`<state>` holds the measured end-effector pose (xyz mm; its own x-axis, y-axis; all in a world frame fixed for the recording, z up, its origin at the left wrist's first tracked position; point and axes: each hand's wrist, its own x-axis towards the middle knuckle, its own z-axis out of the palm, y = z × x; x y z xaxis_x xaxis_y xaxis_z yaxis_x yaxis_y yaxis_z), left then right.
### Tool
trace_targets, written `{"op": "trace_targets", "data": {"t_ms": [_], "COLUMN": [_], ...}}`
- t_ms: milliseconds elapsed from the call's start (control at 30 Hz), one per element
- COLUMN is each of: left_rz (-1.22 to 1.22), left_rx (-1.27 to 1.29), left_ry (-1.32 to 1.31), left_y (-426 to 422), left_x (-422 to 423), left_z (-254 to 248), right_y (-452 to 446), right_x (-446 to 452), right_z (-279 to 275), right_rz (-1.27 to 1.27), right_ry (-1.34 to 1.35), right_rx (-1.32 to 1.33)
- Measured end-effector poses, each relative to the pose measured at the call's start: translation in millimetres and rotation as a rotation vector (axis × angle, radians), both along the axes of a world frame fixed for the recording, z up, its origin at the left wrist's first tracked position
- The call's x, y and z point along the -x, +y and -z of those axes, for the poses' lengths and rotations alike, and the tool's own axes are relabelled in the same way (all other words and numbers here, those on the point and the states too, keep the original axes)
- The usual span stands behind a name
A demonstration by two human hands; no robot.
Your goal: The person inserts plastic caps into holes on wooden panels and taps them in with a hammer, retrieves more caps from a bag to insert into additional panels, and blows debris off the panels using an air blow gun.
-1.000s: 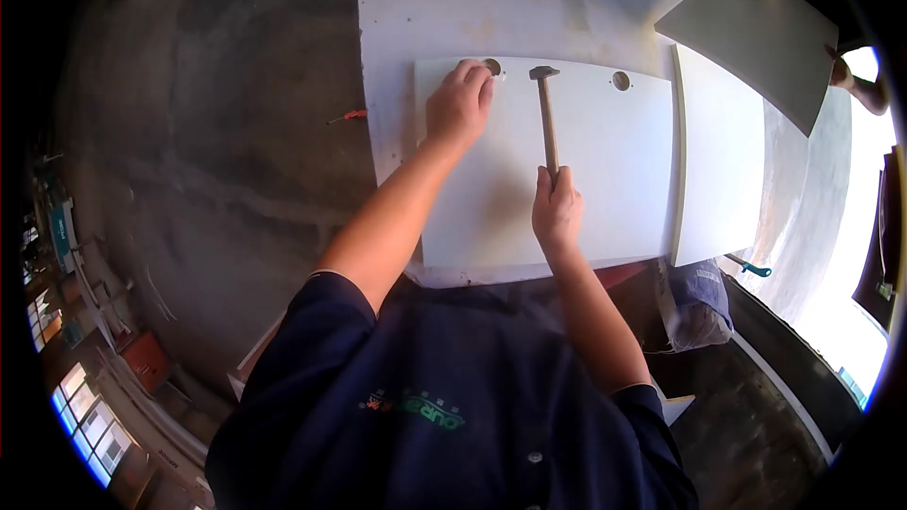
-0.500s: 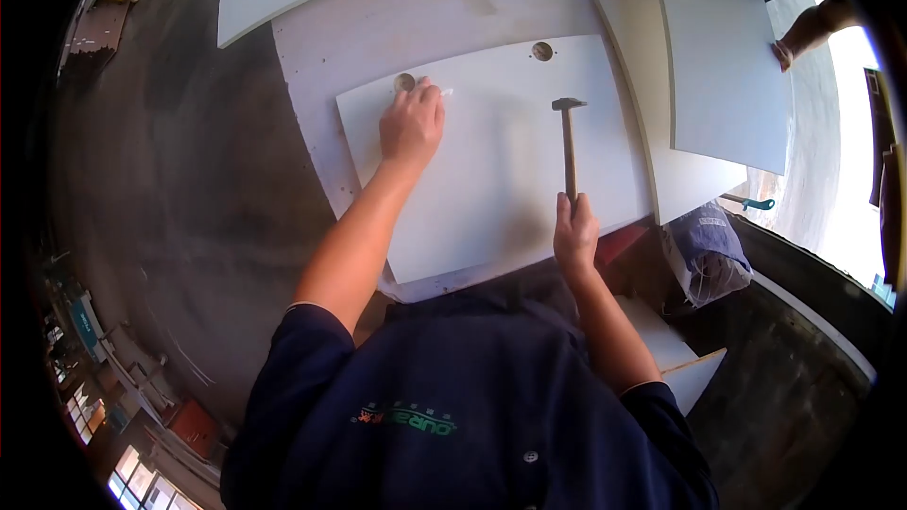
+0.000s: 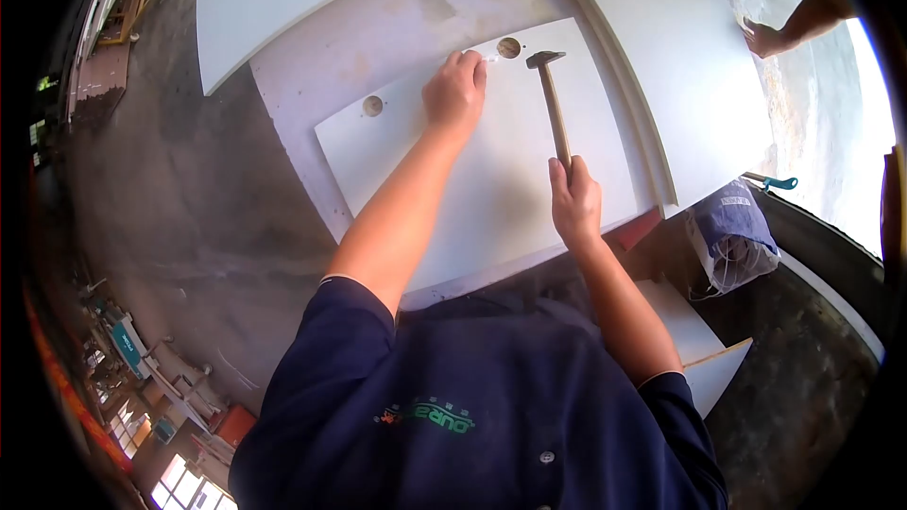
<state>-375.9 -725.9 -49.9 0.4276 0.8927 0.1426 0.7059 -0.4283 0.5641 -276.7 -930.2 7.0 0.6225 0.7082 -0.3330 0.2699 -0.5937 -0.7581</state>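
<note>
Over the drilled white panel (image 3: 515, 165), the left hand (image 3: 456, 94) appears to pinch a small white piece (image 3: 492, 58) beside the panel's right-hand hole (image 3: 508, 47), while the right hand's (image 3: 576, 203) fingers wrap the hammer's (image 3: 555, 113) handle end, probably leaving its head free.

You have room to move your left fingers (image 3: 468, 66) over the white board (image 3: 491, 208) toward the left hole (image 3: 373, 106), but going right, the hammer (image 3: 555, 113) in your right fingers (image 3: 583, 175) stands in the way, and past it the thick edges of the stacked boards (image 3: 680, 66) make a step.
</note>
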Motion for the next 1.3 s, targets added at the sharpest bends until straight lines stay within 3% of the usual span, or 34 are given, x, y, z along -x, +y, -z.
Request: {"op": "trace_targets", "data": {"t_ms": [367, 567, 700, 833, 1033, 1100, 1167, 1300], "left_rz": [0.047, 0.048, 0.005, -0.05, -0.109, -0.117, -0.121, -0.131], "left_rx": [-0.06, -0.076, -0.066, 0.009, 0.126, 0.15, 0.14, 0.145], "left_ry": [0.038, -0.005, 0.004, -0.031, -0.078, -0.099, -0.115, -0.126], "left_y": [1.2, 0.9, 1.7, -6.0, -19.7, -22.3, -24.1, -24.9], "left_x": [-0.8, 1.8, 0.5, 14.7, 36.5, 41.3, 43.8, 45.0], "left_z": [1.5, 7.1, 6.1, 4.5, -8.5, -6.4, -8.2, -11.8], "right_y": [19.6, 39.6, 33.5, 34.5, 36.6, 34.2, 40.8, 41.0], "right_x": [-4.7, 7.1, 13.4, 12.4, 13.7, 12.7, 16.0, 18.0], "right_z": [-0.5, -14.0, 35.3, 35.2, 22.4, 38.6, 35.2, 24.0], "right_rz": [-0.026, -0.028, -0.232, -0.208, -0.159, -0.307, -0.278, -0.226], "right_ry": [0.037, -0.054, -0.317, -0.22, -0.297, -0.414, -0.362, -0.279], "right_rx": [0.056, -0.21, 0.068, -0.023, -0.165, 0.104, 0.173, 0.023]}}
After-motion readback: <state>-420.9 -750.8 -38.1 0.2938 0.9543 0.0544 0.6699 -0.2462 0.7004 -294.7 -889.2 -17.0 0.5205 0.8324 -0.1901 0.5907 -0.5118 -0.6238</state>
